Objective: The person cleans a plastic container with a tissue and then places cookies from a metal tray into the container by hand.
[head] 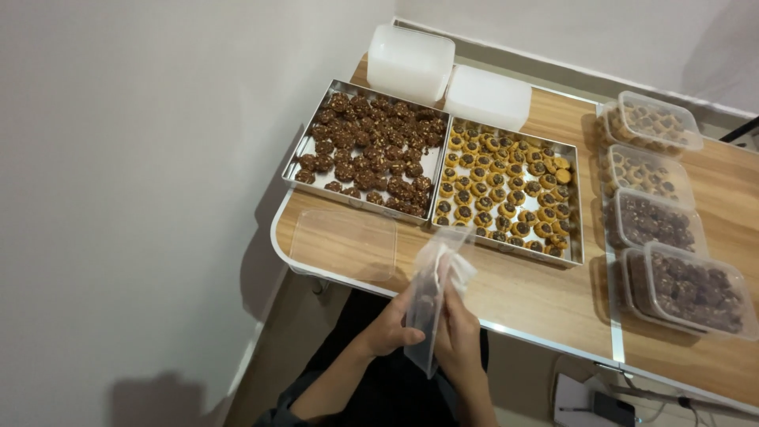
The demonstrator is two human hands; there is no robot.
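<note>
Near the table edge (545, 336), my left hand (389, 328) and right hand (456, 336) both pinched on a clear plastic bag (431, 296) — two cookie trays (506, 237) beyond, lidded tubs (680, 289) at right.

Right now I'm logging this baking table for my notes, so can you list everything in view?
Metal trays: two, silver, side by side mid-table; left holds dark brown cookies, right golden dark-centred cookies.
Empty tubs: two stacks, white, behind the trays.
Filled tubs: four, clear, lidded, along the right.
Lid: one, clear, front left corner.
Table: one, wood-look.
Left hand and right hand: both grasp a clear plastic bag.
</note>
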